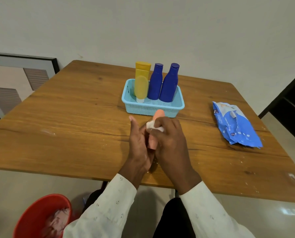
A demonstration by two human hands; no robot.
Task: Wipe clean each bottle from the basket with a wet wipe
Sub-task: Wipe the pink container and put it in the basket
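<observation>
On the wooden table [74, 117], near its front edge, both hands work a peach bottle [153, 141] held upright and slightly tilted above the tabletop. The left hand [139, 145] supports the bottle's lower body from the left, fingers extended along it and thumb raised; whether the palm fully encloses the bottle cannot be told. The right hand [169, 136] is closed around a white wipe [154, 127], pressing it against the bottle's upper part, just below the rounded cap.

Directly behind the hands stands a light-blue basket [177, 107], its front wall close to the bottle's cap. Inside it are a yellow bottle [142, 73] at the left, a yellow tube [140, 88] leaning cap-down in front of it, and two blue bottles [156, 83] [170, 85] side by side at the right, all rising above the rim.

A blue wipe pack [236, 126] lies flat to the right, well apart from the basket and near the table's right edge. The left half of the tabletop is bare, as is the strip between hands and pack; pale crumbs are scattered along the front and right margins.

Below the front edge, at lower left, a red bin [31, 219] holds crumpled used wipes. A framed panel [19, 74] leans against the wall beyond the table's left corner.
</observation>
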